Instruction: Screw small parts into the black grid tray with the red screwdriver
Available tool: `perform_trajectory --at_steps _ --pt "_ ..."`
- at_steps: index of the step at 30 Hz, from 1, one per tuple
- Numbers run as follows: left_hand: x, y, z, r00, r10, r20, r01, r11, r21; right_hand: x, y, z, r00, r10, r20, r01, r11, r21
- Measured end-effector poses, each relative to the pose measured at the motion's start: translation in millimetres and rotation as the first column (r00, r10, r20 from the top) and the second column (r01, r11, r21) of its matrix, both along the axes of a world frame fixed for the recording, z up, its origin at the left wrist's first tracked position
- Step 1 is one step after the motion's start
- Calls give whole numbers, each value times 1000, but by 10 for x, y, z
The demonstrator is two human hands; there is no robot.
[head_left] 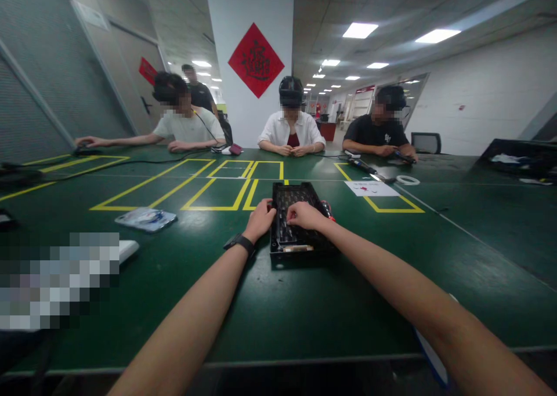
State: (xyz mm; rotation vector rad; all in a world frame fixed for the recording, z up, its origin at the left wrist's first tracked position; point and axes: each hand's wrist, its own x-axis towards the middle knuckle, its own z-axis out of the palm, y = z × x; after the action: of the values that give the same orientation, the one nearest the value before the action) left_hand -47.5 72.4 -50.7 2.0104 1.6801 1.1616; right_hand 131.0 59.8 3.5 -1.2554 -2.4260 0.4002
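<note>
In front of me on the green table lies an open black case, a shallow box with a dark patterned inside and a pale strip along its near end. My left hand, with a dark watch on its wrist, grips the case's left wall with curled fingers. Over the inside of the case, my right hand has its thumb and fingers pinched together. Whatever it pinches is too small or hidden to name. A red and clear item shows at the case's right side, partly behind my right hand.
Yellow tape outlines mark the table. Left of me lie a pale pouch with blue cord and a blurred-out white object. Ahead right are a paper sheet and a white tape ring. Three people sit across the table.
</note>
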Motion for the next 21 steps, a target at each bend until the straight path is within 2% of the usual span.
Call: perform_trajectory --at_steps 2,4,5,7,8,9,13,16,21 --pt "2 6 -3 1000 -3 2 3 1000 1 -12 -56 45 999 22 -34 -22 1000 -6" --pt "4 7 -4 1000 -8 9 8 1000 -2 -9 -136 114 989 84 -122 -97 989 -111" --pt "5 5 -3 1000 -11 12 11 1000 -1 -2 -177 146 977 119 -178 -155 967 -203" --pt "6 -5 3 1000 -15 18 14 1000 4 21 -247 187 949 177 -261 -273 876 -398" --pt "7 -11 7 1000 -14 21 13 1000 5 34 -272 193 943 196 -270 -306 832 -463" --pt "8 -19 12 1000 -10 24 10 1000 2 47 -289 190 945 207 -254 -310 813 -493" --pt "14 -49 31 999 6 40 -5 1000 -9 78 -302 141 954 224 -200 -296 822 -487" --pt "14 -54 32 999 4 50 -4 1000 -1 75 -307 145 940 282 -190 -340 801 -493" --pt "-1 -26 5 999 -10 49 10 1000 -1 44 -357 214 952 290 -101 -303 831 -466"
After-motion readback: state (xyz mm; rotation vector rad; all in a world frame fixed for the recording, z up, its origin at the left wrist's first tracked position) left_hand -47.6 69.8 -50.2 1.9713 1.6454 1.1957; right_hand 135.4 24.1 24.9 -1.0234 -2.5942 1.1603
